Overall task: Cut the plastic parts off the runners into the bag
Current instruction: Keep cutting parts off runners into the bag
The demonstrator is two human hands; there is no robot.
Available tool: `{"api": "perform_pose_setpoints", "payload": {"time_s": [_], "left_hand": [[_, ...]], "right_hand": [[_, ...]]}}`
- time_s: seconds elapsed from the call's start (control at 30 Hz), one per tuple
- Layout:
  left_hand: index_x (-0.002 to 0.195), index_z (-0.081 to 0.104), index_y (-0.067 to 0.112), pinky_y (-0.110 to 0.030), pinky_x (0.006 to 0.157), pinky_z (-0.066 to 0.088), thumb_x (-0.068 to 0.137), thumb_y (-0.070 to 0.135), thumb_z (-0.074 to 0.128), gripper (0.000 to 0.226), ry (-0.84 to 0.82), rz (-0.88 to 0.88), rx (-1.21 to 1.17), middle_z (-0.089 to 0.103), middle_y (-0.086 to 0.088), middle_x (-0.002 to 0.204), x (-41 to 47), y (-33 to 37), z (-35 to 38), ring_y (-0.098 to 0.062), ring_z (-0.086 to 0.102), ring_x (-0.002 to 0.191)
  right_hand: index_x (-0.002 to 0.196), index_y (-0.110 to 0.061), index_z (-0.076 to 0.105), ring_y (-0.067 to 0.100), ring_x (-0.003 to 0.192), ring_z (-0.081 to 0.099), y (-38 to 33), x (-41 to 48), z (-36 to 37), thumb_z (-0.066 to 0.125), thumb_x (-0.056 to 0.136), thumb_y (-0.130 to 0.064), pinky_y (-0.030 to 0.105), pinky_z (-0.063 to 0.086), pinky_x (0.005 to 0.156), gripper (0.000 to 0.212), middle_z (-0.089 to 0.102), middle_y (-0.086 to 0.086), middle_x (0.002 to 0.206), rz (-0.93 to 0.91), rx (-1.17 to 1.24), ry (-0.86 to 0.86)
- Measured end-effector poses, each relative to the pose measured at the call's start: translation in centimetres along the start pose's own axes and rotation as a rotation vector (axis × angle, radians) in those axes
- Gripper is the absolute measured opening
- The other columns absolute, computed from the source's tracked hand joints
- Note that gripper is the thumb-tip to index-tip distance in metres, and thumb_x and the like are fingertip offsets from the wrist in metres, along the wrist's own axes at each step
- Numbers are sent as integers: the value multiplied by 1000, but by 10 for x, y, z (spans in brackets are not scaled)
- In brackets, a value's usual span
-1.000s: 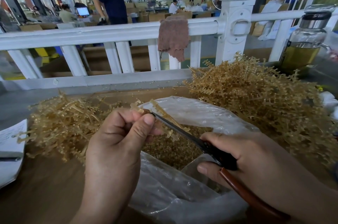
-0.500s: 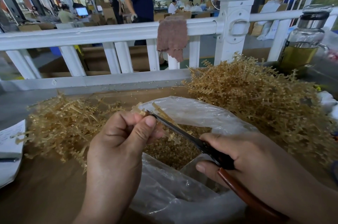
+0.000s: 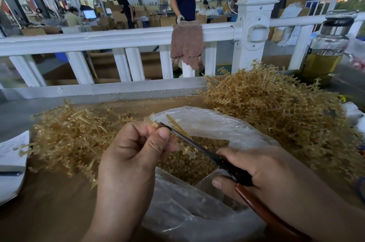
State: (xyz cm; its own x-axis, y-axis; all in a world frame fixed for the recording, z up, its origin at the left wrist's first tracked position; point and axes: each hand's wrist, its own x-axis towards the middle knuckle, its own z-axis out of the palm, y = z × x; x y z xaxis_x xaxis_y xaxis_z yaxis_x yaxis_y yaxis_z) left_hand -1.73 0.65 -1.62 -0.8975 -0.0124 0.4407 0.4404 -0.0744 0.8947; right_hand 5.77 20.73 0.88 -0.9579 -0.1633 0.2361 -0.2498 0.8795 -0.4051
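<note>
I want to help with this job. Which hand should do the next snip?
The right hand. It grips the scissors, and their blades already reach the runner above the open bag. The left hand only pinches the runner to hold it up.

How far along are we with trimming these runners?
Done: small tan cut parts lie in the clear plastic bag. In hand: left hand pinches a tan plastic runner, right hand grips black-bladed scissors on it. Left: the large tangled runner pile at right.
</note>
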Motion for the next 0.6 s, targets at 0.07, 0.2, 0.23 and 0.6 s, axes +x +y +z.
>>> {"api": "perform_pose_setpoints", "payload": {"time_s": [0.07,0.2,0.23,0.6], "left_hand": [[78,68,30,-20,68,58,78,36,71,6,-12,-19,-24,76,-6,77,1,-2,0,-22,76,74],[84,68,28,-28,62,60,86,39,68,11,-8,-26,19,76,-8,76,1,-7,0,-22,76,72],[84,68,29,-33,63,60,89,41,67,13,-7,-17,46,76,-6,75,1,-8,0,-22,76,72],[78,73,18,-33,58,54,58,42,72,32,75,-105,-119,71,-13,69,11,-17,-7,-22,64,60]], "right_hand": [[116,-37,60,-5,71,59,2,1,0,38,75,-74,13,44,57,60,60,-20,68,9,-2,3],[119,-41,52,-7,76,58,8,2,5,33,74,-76,10,46,67,60,64,-21,78,6,-50,22],[119,-43,51,-8,76,58,10,2,6,31,72,-78,8,45,66,62,63,-22,79,4,-63,41],[95,-43,61,-15,88,46,5,6,8,48,71,-76,-4,33,70,43,54,-33,87,69,-178,95]]}}
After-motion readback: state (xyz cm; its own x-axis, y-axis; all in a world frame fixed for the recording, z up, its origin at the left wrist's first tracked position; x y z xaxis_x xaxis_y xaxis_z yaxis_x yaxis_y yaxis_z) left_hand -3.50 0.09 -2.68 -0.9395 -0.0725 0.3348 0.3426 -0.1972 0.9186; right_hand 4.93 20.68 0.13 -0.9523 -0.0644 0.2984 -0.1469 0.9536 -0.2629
